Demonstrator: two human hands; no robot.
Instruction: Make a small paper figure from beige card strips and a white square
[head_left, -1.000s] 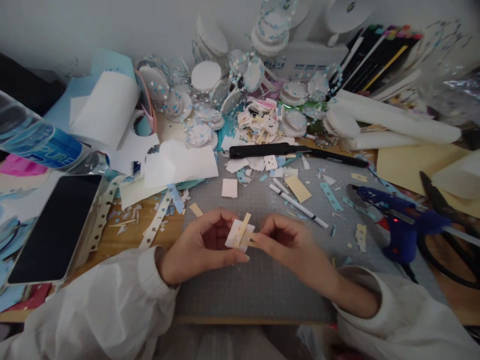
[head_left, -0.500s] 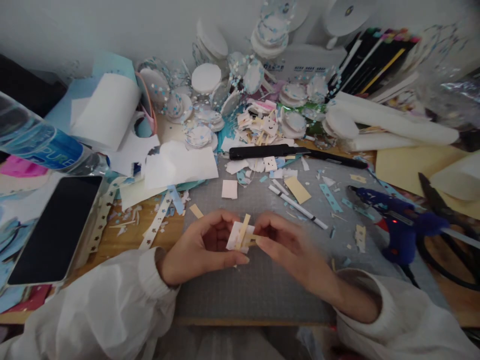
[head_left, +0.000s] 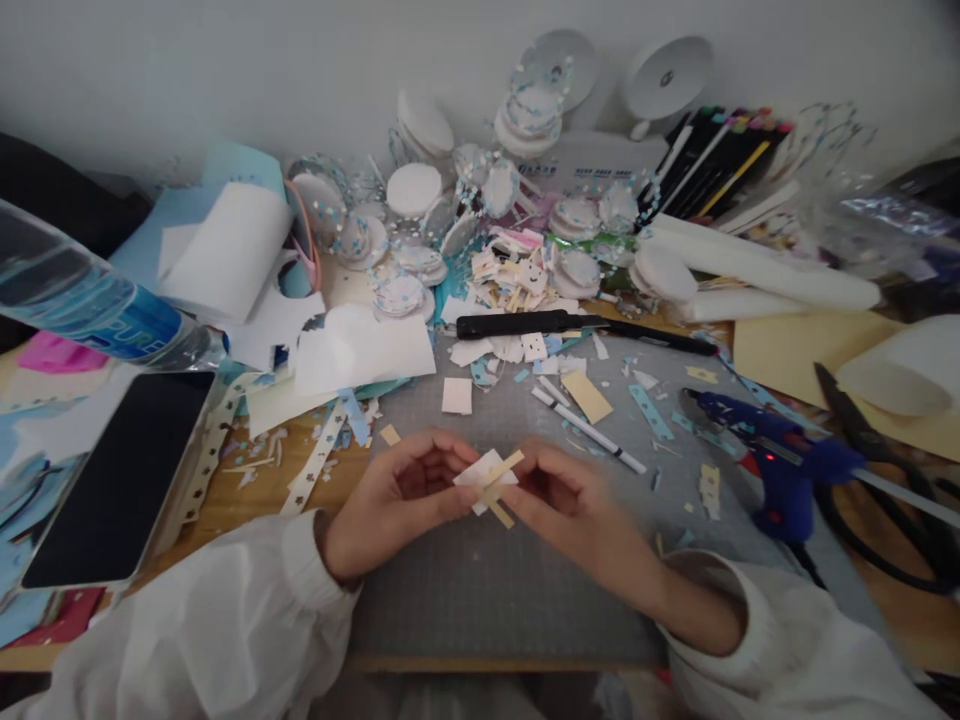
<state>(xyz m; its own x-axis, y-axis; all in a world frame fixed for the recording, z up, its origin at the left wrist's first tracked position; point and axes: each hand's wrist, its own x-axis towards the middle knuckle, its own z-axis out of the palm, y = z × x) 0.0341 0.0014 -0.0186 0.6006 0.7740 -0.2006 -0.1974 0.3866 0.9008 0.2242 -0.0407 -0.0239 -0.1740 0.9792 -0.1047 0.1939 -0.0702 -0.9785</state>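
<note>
Over the grey cutting mat (head_left: 510, 580) my two hands meet on a small white paper square (head_left: 480, 470) with tan paper strips (head_left: 502, 472) crossed on it. My left hand (head_left: 397, 500) pinches the square from the left with curled fingers. From the right, my right hand (head_left: 562, 505) grips the strips with thumb and fingertips. The piece is tilted, held just above the mat.
A blue glue gun (head_left: 780, 465) lies right of the mat, black scissors (head_left: 877, 450) beyond it. A white pen (head_left: 585, 428), a black craft knife (head_left: 577, 325) and paper scraps litter the mat's far side. A phone (head_left: 120, 480) and water bottle (head_left: 90, 310) lie left; round foam discs (head_left: 412, 185) pile at the back.
Both hands have turned the paper piece, so the strips now lie more slanted and flatter. The view has shifted slightly downward.
</note>
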